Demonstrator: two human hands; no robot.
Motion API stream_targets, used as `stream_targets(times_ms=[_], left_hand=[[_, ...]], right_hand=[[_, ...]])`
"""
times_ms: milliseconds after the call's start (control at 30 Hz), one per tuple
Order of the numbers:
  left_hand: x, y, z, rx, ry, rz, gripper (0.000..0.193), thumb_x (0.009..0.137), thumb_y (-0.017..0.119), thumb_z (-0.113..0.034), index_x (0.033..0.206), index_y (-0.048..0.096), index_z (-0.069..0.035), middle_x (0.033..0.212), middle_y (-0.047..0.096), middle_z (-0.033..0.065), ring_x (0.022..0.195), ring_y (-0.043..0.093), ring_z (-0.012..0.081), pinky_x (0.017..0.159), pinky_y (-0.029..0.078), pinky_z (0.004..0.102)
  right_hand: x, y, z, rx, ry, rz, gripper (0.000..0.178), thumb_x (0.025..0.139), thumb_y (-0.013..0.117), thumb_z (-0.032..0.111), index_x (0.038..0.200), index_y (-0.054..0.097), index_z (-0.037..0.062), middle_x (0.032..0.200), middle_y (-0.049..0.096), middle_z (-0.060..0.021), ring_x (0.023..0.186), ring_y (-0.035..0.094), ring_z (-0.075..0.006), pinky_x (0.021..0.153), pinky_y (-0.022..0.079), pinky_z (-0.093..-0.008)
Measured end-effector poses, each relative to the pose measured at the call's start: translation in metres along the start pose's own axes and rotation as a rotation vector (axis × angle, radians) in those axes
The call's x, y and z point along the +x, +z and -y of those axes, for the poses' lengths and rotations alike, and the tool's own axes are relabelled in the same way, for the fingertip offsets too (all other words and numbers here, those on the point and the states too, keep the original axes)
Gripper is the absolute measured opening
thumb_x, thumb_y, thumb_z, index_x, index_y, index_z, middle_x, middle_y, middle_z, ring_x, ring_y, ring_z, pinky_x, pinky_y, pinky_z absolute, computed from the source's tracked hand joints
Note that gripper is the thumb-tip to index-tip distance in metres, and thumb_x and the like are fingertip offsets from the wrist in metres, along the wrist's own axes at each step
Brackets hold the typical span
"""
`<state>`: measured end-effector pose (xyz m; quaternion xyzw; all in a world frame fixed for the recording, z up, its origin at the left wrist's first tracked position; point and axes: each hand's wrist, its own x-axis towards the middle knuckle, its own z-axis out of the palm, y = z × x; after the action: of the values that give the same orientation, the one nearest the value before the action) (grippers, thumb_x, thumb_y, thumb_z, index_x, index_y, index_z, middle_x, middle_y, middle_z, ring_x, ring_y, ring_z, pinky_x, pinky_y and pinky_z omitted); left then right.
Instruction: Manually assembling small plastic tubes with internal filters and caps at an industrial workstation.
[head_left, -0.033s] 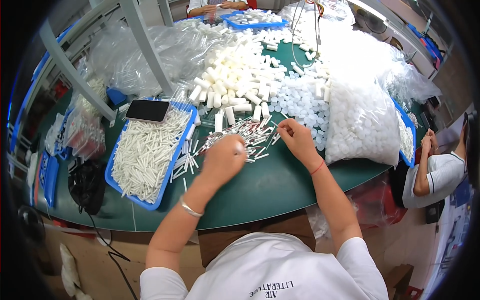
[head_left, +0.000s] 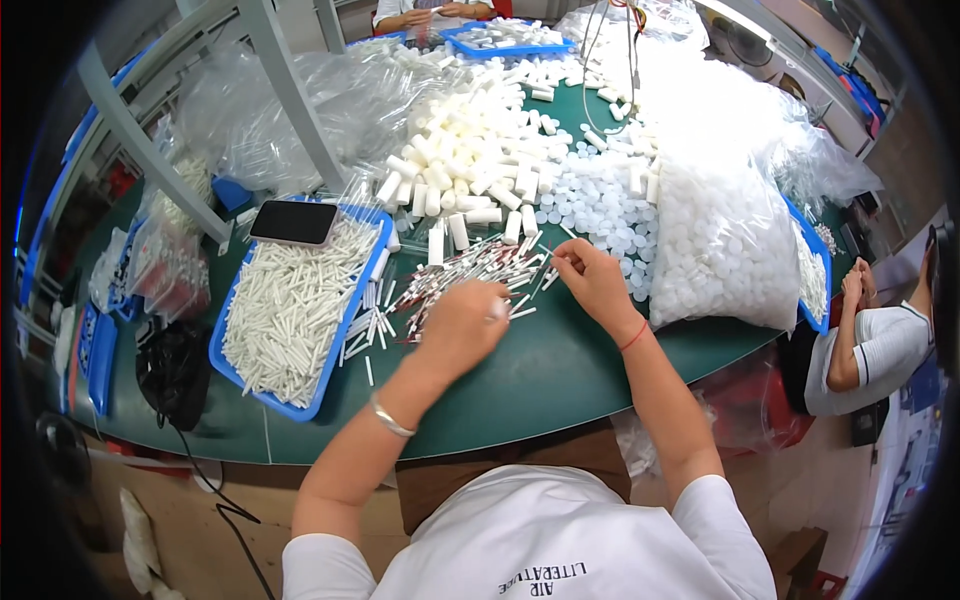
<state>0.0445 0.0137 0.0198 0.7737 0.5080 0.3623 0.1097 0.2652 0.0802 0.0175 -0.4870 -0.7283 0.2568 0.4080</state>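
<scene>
My left hand (head_left: 462,325) is closed around a small white piece (head_left: 497,309), only partly showing at the fingers; its kind I cannot make out. To its right, my right hand (head_left: 592,280) pinches a thin white stick (head_left: 548,250) between thumb and fingertips. Both hands are over a loose pile of thin white sticks with dark red parts (head_left: 475,266). Just beyond the pile stand and lie thick white cylinders (head_left: 458,232), heaped up toward the back. Translucent round caps (head_left: 598,205) spread beyond my right hand.
At left a blue tray (head_left: 318,390) holds short white tubes, with a phone (head_left: 294,222) on top. A large clear bag of caps (head_left: 720,265) stands at right. Grey metal posts (head_left: 290,90) rise at the left. One person (head_left: 868,350) sits at right; another is at the far side.
My left hand has shifted slightly right and toward me, still closed. My right hand has hardly moved.
</scene>
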Motion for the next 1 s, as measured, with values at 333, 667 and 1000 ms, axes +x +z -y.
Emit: stream_targets(times_ms=[333, 667, 1000], left_hand=[[0.012, 0.036, -0.029, 0.193, -0.011, 0.238, 0.018, 0.077, 0.066, -0.006, 0.093, 0.059, -0.004, 0.091, 0.056, 0.0137, 0.079, 0.063, 0.0333, 0.068, 0.05, 0.0438], [0.006, 0.019, -0.039, -0.678, -0.372, 0.119, 0.015, 0.094, 0.058, -0.012, 0.105, 0.059, -0.002, 0.084, 0.066, 0.0066, 0.073, 0.059, 0.0129, 0.068, 0.048, 0.0284], [-0.002, 0.019, -0.031, -0.273, -0.019, 0.003, 0.013, 0.087, 0.065, -0.01, 0.098, 0.067, -0.003, 0.086, 0.066, 0.0113, 0.077, 0.064, 0.0227, 0.068, 0.05, 0.031]], right_hand=[[-0.025, -0.016, 0.018, 0.065, 0.023, 0.072, 0.011, 0.086, 0.067, 0.011, 0.091, 0.063, 0.0014, 0.074, 0.064, -0.0102, 0.063, 0.061, -0.0162, 0.059, 0.048, -0.027], [-0.054, -0.023, 0.033, 0.139, -0.005, 0.064, 0.01, 0.085, 0.068, 0.008, 0.092, 0.064, 0.0014, 0.074, 0.062, -0.0077, 0.062, 0.058, -0.0114, 0.058, 0.047, -0.0252], [-0.05, -0.037, 0.042, -0.24, -0.437, 0.111, 0.009, 0.081, 0.068, 0.005, 0.089, 0.064, 0.0061, 0.078, 0.062, -0.0094, 0.073, 0.061, -0.0296, 0.068, 0.048, -0.0378]])
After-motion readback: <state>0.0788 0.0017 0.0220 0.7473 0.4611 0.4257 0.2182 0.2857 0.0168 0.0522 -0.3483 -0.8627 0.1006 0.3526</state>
